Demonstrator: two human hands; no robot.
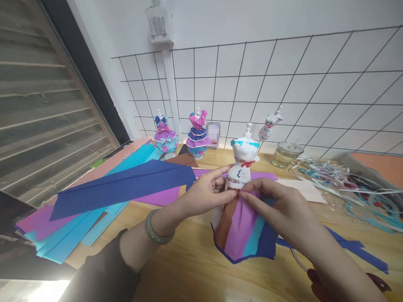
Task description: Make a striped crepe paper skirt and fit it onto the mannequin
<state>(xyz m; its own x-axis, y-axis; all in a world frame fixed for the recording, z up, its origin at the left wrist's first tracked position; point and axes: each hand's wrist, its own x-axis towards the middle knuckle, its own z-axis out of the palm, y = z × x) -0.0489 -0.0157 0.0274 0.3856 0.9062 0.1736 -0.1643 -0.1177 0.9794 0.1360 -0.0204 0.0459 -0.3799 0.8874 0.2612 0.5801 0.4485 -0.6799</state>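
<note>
A small white dress-form mannequin (pixel 245 150), marked with turquoise, red and blue bits, stands upright in front of me. Around its lower part hangs a striped paper skirt (pixel 239 230) in brown, purple, turquoise and navy, with a navy edge along the hem. My left hand (pixel 203 191) is closed round the mannequin's left side, its thumb pressing the skirt's top edge. From the other side, my right hand (pixel 280 201) pinches that same edge between thumb and forefinger, close to the left thumb. The mannequin's base is hidden behind the skirt.
Coloured paper sheets (pixel 126 188) lie on the left. Behind stand two dressed mannequins (pixel 166 138) (pixel 197 136) and a tilted bare one (pixel 270 123). A glass of liquid (pixel 287 154) and tangled ribbons (pixel 343 180) are right. Red-handled scissors (pixel 316 283) lie partly under my right forearm.
</note>
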